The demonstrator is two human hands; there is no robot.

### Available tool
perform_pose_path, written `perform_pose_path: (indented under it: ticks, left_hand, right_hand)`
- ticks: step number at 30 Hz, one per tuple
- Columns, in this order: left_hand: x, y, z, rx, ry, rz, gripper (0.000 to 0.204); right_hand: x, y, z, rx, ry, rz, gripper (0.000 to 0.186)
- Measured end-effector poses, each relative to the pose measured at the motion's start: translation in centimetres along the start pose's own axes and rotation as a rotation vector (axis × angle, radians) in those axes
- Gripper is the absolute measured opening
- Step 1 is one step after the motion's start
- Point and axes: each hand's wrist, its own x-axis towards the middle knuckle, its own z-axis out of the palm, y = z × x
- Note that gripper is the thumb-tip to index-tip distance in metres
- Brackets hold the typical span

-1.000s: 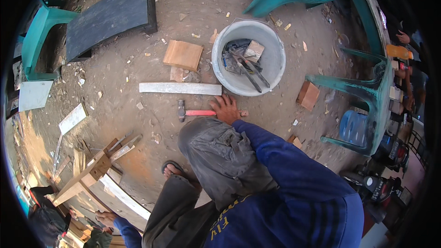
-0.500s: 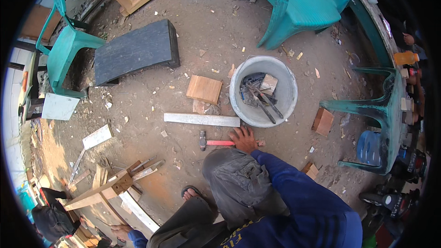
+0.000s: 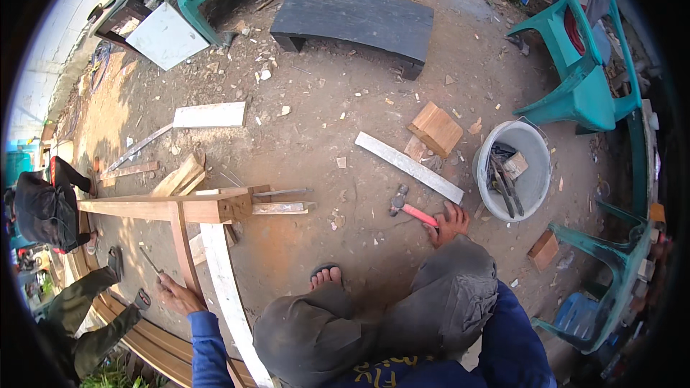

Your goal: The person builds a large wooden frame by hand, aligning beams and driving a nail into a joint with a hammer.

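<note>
My left hand (image 3: 175, 289), at lower left, is closed round a thin metal hand tool (image 3: 151, 261), beside a jointed wooden frame (image 3: 144, 208) and a long white board (image 3: 228, 294). My right hand (image 3: 450, 224) has its fingers curled over the red handle of a hammer (image 3: 399, 200) lying on the dirt. Just above it lie a whitish strip (image 3: 410, 167) and a square wood block (image 3: 435, 128). To their right stands a grey bucket (image 3: 535, 172) holding dark tools and a wood offcut (image 3: 514, 165).
Green plastic chairs (image 3: 575, 93) stand around; another lies tipped at right (image 3: 619, 259). A black low bench (image 3: 352, 18) is at the top, scraps litter the dirt ground (image 3: 302, 136). At left are two other people (image 3: 44, 208) (image 3: 86, 323) and planks (image 3: 144, 334).
My view has swung left, moving the bucket and hammer rightward in the picture and showing more of the frame and the people. My right hand stays on the hammer handle, fingers more curled.
</note>
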Motion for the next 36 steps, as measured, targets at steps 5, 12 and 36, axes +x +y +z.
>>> perform_pose_path:
  ticks: [5, 12, 36]
  left_hand:
    - [-1.2, 2.8, -1.2, -0.212, -0.073, -0.113, 0.054]
    - [-1.4, 4.0, -2.9, -0.361, 0.068, -0.140, 0.042]
    - [2.0, 23.6, 6.0, -0.576, -1.336, 0.414, 0.025]
  right_hand:
    - [0.5, -0.3, -2.8, -0.128, -0.062, -0.092, 0.034]
    - [5.1, -2.3, -13.4, 0.062, -0.561, 0.050, 0.034]
    - [5.2, -22.8, -9.1, 1.129, -0.179, 0.558, 0.048]
